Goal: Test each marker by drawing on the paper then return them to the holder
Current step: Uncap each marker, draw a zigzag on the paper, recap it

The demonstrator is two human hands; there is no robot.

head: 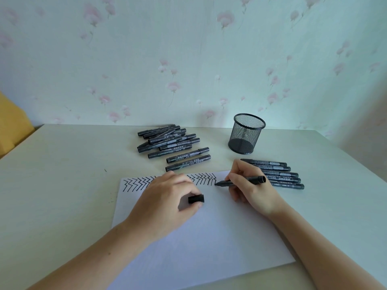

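A white sheet of paper (205, 233) lies in front of me, with a row of black zigzag lines (136, 183) along its far edge. My right hand (251, 189) grips an uncapped black marker (243, 182), its tip touching the paper at the right end of the zigzag row. My left hand (167, 197) rests on the paper and pinches the marker's black cap (196, 199). A black mesh holder (246, 133) stands upright beyond the paper, holding no markers that I can see.
A loose pile of several black markers (171, 143) lies behind the paper to the left of the holder. Another row of several markers (278, 174) lies to the right of my right hand. A wallpapered wall (188, 59) bounds the table's far edge.
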